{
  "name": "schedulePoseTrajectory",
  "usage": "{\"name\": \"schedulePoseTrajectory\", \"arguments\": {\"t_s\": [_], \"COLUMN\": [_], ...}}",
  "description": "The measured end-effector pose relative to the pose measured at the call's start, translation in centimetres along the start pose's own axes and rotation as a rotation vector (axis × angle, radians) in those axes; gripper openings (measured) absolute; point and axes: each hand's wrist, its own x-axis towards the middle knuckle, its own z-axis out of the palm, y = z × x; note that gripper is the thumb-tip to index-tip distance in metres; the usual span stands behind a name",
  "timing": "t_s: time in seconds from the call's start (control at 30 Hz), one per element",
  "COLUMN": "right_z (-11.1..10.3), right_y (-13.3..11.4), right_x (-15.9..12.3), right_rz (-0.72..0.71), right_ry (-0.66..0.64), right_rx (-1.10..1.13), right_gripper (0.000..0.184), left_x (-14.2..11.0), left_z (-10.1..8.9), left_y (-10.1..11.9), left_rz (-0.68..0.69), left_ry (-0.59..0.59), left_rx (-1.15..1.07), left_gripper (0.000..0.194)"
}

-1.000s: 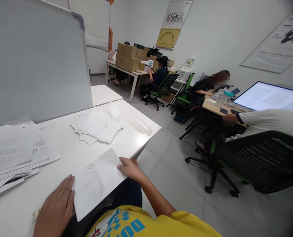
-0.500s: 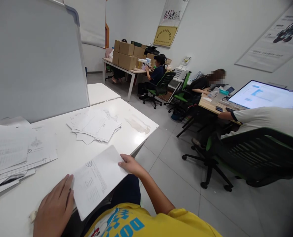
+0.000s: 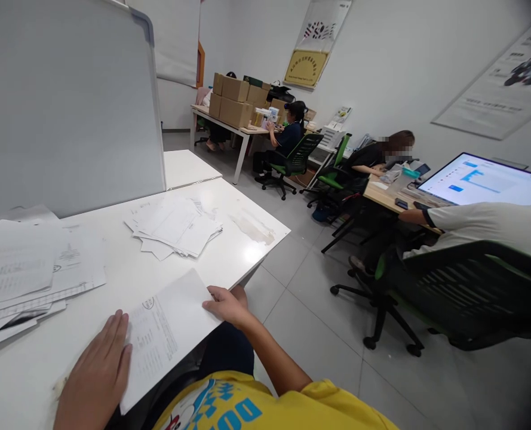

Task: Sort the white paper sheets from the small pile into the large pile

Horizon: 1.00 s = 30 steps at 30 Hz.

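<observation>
A printed white sheet (image 3: pixel 166 331) lies at the near edge of the white table (image 3: pixel 113 280), partly overhanging it. My left hand (image 3: pixel 97 376) lies flat on the table with its fingers stretched out, touching the sheet's left edge. My right hand (image 3: pixel 227 306) pinches the sheet's right edge, fingers closed on the paper. A loose pile of papers (image 3: pixel 173 227) sits in the middle of the table, and a larger spread of printed sheets (image 3: pixel 21 275) covers the left part.
A whiteboard (image 3: pixel 68 101) stands along the table's far side. To the right are green office chairs (image 3: pixel 462 292), a person in white at a desk with a lit monitor (image 3: pixel 480 179), and other people seated farther back by cardboard boxes (image 3: pixel 236 98). Grey tiled floor lies between.
The sheet has slid a little toward the left and nearer to me, with both hands following it. The view has shifted slightly.
</observation>
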Motion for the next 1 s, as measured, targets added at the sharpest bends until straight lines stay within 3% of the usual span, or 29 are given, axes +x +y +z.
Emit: {"name": "schedulePoseTrajectory", "arguments": {"t_s": [0.2, 0.37, 0.57, 0.67, 0.77, 0.87, 1.0], "right_z": [0.0, 0.0, -0.8, -2.8, -4.0, -1.2, 8.8], "right_y": [0.0, 0.0, -0.6, -2.1, -5.2, -8.8, -12.3], "right_x": [-0.1, 0.3, -0.7, -0.8, 0.9, 4.5, 11.0], "right_rz": [0.051, 0.061, 0.039, -0.043, -0.191, -0.31, -0.31], "right_ry": [-0.037, -0.055, -0.023, 0.039, 0.137, 0.136, -0.038], "right_rx": [0.095, 0.14, 0.006, -0.069, -0.053, -0.05, -0.111], "right_gripper": [0.02, 0.017, 0.02, 0.025, 0.03, 0.03, 0.025], "left_x": [-0.7, -1.0, -0.3, -0.2, -0.2, 0.0, 0.4], "left_z": [0.7, 0.9, -0.2, -0.7, -1.0, -1.3, -1.3], "left_y": [-0.3, -0.8, 0.6, 1.8, 2.5, 2.8, 3.0], "left_rz": [0.039, 0.098, 0.052, -0.041, -0.08, -0.082, -0.096], "left_ry": [-0.027, -0.044, -0.004, -0.001, -0.004, -0.012, -0.058], "left_rx": [0.032, 0.059, 0.034, 0.023, 0.053, 0.099, 0.08], "left_gripper": [0.064, 0.075, 0.066, 0.056, 0.052, 0.052, 0.053]}}
